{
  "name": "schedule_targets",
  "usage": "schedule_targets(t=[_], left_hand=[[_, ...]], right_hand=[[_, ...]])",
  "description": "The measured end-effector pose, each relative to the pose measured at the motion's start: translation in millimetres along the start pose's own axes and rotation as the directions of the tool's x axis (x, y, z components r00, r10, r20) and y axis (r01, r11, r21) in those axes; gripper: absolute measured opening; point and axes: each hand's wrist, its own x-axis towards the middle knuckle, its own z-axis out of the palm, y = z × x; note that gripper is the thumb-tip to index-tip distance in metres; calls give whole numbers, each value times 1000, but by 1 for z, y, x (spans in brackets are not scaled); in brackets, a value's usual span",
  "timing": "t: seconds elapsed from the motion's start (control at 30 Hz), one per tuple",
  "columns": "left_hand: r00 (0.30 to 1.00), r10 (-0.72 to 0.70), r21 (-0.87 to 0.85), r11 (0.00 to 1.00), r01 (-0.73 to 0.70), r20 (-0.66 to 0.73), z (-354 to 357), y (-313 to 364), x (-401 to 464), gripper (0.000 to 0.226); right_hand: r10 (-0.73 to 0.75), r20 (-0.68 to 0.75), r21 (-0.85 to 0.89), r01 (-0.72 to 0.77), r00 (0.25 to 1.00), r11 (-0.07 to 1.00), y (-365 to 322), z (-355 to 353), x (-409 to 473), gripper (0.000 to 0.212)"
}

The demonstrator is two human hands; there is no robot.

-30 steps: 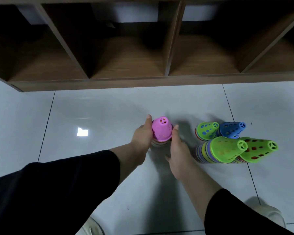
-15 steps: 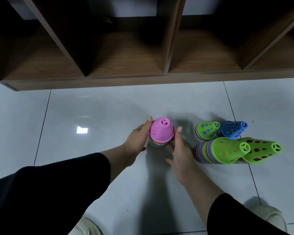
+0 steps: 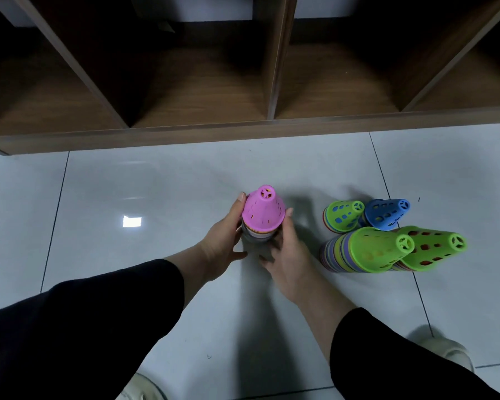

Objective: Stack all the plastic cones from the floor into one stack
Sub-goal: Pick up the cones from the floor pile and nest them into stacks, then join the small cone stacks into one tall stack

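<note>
On the floor (image 3: 156, 197) in the head view, the left hand (image 3: 223, 243) and right hand (image 3: 286, 255) are closing further round the pink-topped stack (image 3: 262, 217), apparently beginning to lift it; four other cone stacks (image 3: 367, 249) are lying just right, unmerged.

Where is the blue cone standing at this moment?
In the head view the blue cone stands on the floor at the right, directly right of a small green-topped stack and behind two larger green-topped stacks.
</note>
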Motion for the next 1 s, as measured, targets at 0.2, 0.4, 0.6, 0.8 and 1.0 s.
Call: schedule_targets(t=[0.2,0.4,0.6,0.8,1.0], left_hand=[[998,60,-23,998,-60,-8,-1,-8,-3,68],[997,80,29,996,-79,-11,-3,-14,-5,68],[987,152,143,979,-143,-51,-2,-11,-11,62],[934,347,346,889,-299,-85,1,11,-31,66],[525,830,617,517,-594,-189,30,100,-75,33]], right_hand=[[9,-27,-14,-9,1000,1000,-6,6,-12,58],[32,-97,-33,-35,995,999,-4,8,-8,59],[-7,-241,-228,-50,970,972,-7,9,-14,56],[-552,-299,-594,301,778,746,-46,31,-65,44],[-731,159,-630,639,663,442,-150,25,-118,23]])
